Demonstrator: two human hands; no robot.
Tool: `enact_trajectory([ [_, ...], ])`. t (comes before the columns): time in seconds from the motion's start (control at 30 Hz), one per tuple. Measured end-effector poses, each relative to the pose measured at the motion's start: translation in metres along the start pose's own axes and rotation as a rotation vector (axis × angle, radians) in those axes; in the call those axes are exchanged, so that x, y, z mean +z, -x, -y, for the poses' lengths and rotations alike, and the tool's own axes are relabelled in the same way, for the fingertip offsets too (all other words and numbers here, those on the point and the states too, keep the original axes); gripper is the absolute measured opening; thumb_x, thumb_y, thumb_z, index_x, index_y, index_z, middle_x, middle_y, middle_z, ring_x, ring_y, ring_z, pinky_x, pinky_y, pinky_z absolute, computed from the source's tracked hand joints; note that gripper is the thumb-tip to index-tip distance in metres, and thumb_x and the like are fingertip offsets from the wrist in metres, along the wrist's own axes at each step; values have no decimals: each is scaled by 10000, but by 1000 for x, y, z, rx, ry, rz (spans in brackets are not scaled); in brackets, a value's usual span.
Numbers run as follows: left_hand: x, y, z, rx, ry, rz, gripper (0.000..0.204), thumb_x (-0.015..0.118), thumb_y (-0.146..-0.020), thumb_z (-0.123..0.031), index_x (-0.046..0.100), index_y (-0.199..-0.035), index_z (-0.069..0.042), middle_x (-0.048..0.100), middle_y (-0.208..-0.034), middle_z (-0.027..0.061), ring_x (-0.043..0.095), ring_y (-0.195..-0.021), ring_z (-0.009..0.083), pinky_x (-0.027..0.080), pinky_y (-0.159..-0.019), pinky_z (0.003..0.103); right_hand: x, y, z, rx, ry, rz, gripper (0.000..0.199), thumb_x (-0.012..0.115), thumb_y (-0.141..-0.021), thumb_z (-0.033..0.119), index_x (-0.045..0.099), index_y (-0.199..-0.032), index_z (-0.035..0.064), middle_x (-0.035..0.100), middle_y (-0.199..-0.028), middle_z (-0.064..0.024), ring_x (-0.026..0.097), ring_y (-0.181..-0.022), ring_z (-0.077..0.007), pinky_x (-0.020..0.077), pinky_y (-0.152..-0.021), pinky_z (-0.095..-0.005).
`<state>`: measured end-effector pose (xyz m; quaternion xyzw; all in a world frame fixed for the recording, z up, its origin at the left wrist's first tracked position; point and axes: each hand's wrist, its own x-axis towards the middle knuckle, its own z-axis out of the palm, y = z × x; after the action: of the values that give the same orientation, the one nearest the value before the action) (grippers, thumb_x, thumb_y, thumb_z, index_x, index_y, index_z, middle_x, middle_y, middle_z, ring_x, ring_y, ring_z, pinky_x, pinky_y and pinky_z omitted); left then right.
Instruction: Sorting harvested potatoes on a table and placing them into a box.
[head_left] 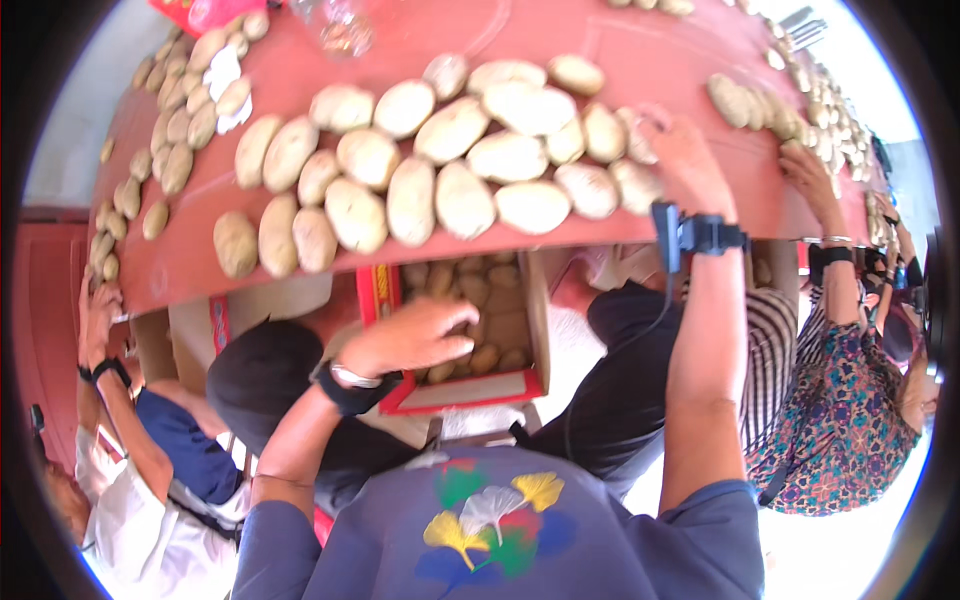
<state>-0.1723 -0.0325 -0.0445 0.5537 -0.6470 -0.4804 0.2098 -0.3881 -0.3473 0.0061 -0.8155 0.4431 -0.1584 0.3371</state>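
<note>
Red table (640, 65) spreads before me; reddish panel (48, 300) at my left, grey wall (70, 145) beyond; pale floor (585, 385) below me, brightly lit.

Left grip (405, 338) over potato box (460, 392)

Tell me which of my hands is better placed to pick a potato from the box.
Probably the left hand: it is above the box, near the potatoes inside. The right hand is up over the table, beside other potatoes.

Potatoes (355, 215) across a red table (190, 260)
</note>
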Motion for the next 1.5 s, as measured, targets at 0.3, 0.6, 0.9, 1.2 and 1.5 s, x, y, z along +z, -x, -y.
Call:
enact_trajectory([
  [0.3, 117, -126, 211, -341, -458, -176, 469, 424, -834, -112, 425, -1295, -26, 402, -1366, 200, 388, -1261, 328, 307, -1050, 429, -12, 3, -1, -168, -225, -505, 315, 516, -882, 201, 556, -1121, 1, 610, -1018, -191, 583, -961, -329, 461, -858, -403],
  [0.6, 136, -119, 201, -430, -835, 38, 536, 376, -891, -200, 278, -1389, -25, 410, -1353, 186, 404, -1241, 327, 288, -1037, 485, 19, 5, 17, -143, 124, -283, 231, 528, -818, 116, 579, -1020, 14, 597, -979, -190, 570, -937, -357, 472, -798, -456],
  [0.9, 148, -138, 230, -411, -777, 32, 597, 521, -823, -219, 316, -1349, -25, 490, -1238, 174, 484, -1128, 299, 361, -951, 447, 27, 7, 20, 1, 219, -147, 191, 481, -845, 101, 573, -1007, 57, 563, -1030, -166, 541, -993, -342, 456, -794, -460],
  [1.2, 139, -128, 207, -245, -567, 46, 671, 665, -754, -239, 354, -1309, -24, 569, -1122, 162, 563, -1016, 271, 434, -865, 409, 18, 6, 37, -154, 207, -540, 242, 540, -816, 95, 549, -1045, 21, 570, -969, -150, 556, -951, -316, 445, -802, -434],
  [1.5, 23, -44, -8, -140, 227, 53, 581, 785, -695, -261, 462, -1119, -31, 625, -936, 138, 624, -870, 222, 480, -779, 333, 6, 25, 61, -145, -969, 91, 168, 629, -882, 215, 620, -937, 56, 608, -789, 13, 544, -631, -44, 441, -539, -198],
])
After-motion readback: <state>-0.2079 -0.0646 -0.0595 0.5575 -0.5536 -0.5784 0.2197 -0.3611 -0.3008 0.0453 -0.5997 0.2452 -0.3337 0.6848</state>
